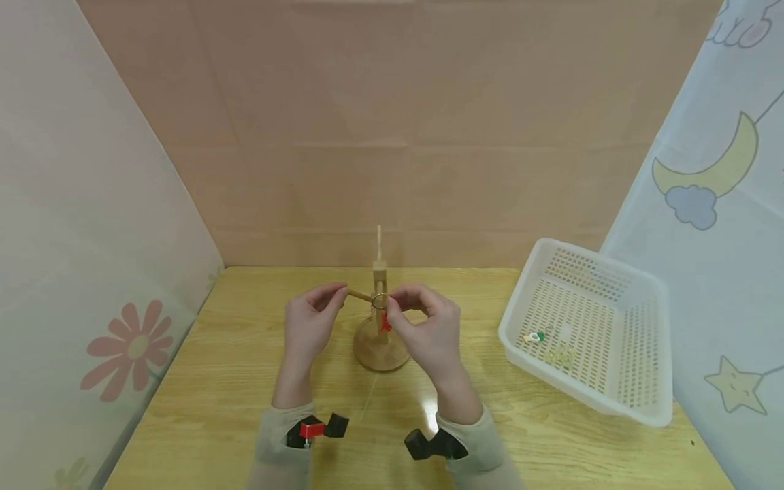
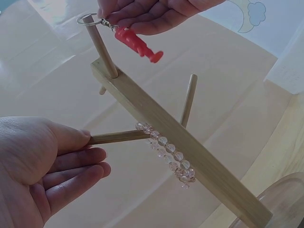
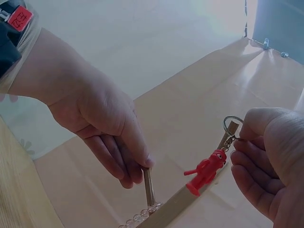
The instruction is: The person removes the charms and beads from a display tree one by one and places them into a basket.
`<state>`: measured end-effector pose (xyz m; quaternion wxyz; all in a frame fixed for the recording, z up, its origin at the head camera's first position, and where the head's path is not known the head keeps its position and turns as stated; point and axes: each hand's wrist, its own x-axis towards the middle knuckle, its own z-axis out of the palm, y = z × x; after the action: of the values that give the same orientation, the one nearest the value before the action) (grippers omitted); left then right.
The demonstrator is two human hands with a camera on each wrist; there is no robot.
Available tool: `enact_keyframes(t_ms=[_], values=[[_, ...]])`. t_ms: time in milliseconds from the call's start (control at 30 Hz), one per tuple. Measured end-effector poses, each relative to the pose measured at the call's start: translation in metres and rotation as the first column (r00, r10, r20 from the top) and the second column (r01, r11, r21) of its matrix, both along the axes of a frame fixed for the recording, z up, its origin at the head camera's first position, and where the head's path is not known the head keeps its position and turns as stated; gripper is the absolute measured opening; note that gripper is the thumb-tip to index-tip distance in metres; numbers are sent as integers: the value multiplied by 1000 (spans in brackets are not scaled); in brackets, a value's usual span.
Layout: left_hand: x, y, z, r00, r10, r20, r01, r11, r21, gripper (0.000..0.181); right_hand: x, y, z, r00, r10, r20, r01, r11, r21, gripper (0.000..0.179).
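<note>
A wooden peg stand [image 2: 213,180] on a round base [image 1: 381,355] stands before me. My left hand [image 1: 309,323] pinches the free end of one side peg [image 2: 121,137] between thumb and fingers. From that peg, close to the post, hangs a bracelet of clear beads [image 2: 176,155]. With thumb and forefinger my right hand [image 1: 431,330] pinches the metal ring of a keychain with a red figure [image 3: 207,171]. That ring overlaps the tip of an upper peg [image 2: 102,47] in both wrist views, and the figure dangles below it.
To the right a white plastic basket [image 1: 658,354] stands on the wooden table [image 1: 202,388]. Inside lie a small green and white trinket [image 1: 534,337] and pale yellow beads [image 1: 560,355]. A brown backdrop [image 1: 380,122] rises behind the table, with printed cloth walls at both sides.
</note>
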<state>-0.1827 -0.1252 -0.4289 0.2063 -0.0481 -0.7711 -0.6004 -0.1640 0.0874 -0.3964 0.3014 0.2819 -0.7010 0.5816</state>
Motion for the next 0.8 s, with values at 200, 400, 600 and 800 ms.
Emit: enact_keyframes(t_ms=[200,400,600,800], values=[[-1,0,-1,1000,-6,1,6,1000,-3,18,2,0,1,1000,-16,-17,16,1000,-10,10],[0,0,0,1000,-14,9,13,1000,2,18,4,0,4,999,-35,-28,35,999,-5,16],[0,0,0,1000,-7,16,7,1000,-4,19,5,0,5,999,-34,-29,34,999,-6,18],[0,-1,1,1000,-9,22,9,1000,-1,17,5,1,5,999,-25,-26,25,1000,-11,15]])
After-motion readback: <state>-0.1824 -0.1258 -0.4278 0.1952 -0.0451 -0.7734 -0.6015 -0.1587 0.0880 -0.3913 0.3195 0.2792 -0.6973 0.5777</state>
